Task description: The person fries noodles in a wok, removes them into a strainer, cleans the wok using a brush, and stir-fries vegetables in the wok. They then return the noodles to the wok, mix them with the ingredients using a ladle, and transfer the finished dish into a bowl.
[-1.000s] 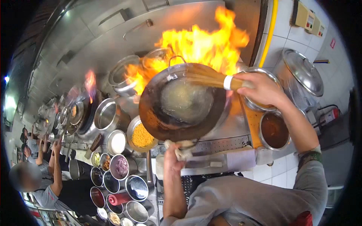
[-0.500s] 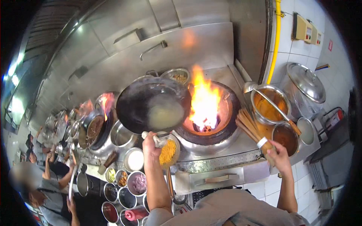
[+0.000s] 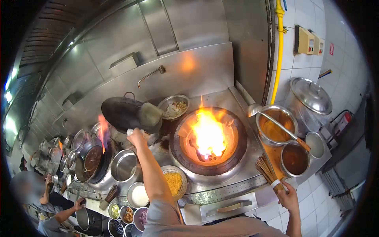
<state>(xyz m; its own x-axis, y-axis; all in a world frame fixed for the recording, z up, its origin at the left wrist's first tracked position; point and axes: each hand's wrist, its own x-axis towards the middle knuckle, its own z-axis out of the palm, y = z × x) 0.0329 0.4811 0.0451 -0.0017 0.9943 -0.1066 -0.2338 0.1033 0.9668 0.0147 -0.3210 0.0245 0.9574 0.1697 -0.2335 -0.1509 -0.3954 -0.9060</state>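
Note:
My left hand (image 3: 137,138) is closed on the near rim of a dark wok (image 3: 120,112), with a white cloth between hand and metal. The wok tilts to the right, and cloudy liquid (image 3: 151,115) lies at its right edge beside a metal bowl (image 3: 174,106) with food scraps. My right hand (image 3: 288,194) is wrapped round the handle of a bamboo brush (image 3: 268,170) with a white band, its bristles pointing up and left. Between the hands, the round burner (image 3: 179,152) burns with tall flames.
A ladle (image 3: 281,125) rests across a pot of orange liquid (image 3: 275,134); a pot of brown sauce (image 3: 294,158) stands nearer. Shredded yellow food fills a strainer (image 3: 173,183). Ingredient containers and a white-filled bowl (image 3: 138,195) sit front left. Co-workers (image 3: 59,217) stand at the left by another flaming wok.
The wok has moved off the burner to the back left in my left hand and tipped rightward. The brush has left the wok and is now to the burner's right.

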